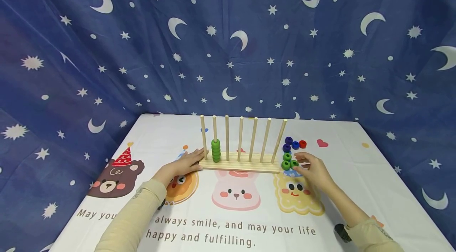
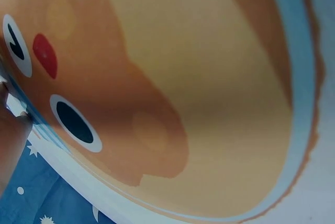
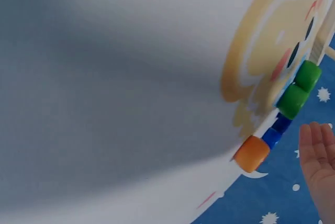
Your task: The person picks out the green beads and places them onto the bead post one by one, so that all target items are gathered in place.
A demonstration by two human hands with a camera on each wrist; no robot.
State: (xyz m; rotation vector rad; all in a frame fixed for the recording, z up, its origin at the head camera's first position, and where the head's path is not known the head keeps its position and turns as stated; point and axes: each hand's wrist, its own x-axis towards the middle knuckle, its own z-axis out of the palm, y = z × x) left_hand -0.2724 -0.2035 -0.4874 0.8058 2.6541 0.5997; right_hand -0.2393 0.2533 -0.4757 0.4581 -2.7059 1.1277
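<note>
A wooden peg rack [image 1: 238, 167] stands on the table with several upright pegs. Several green beads [image 1: 215, 151] are stacked on its second peg from the left. My left hand [image 1: 185, 163] rests at the rack's left end, fingers touching the base. My right hand [image 1: 315, 171] is beside three loose green beads [image 1: 287, 156] right of the rack, thumb and fingers apart around the nearest green bead [image 1: 293, 163]. In the right wrist view the fingers [image 3: 318, 148] look straight, holding nothing. Whether the thumb touches the bead I cannot tell.
Behind the loose green beads lie two dark purple beads [image 1: 289, 140], a blue bead [image 1: 295, 145] and a red bead [image 1: 303, 144], which looks orange in the right wrist view. A printed white cloth [image 1: 199, 208] covers the table. A blue starry curtain [image 1: 221, 46] hangs behind.
</note>
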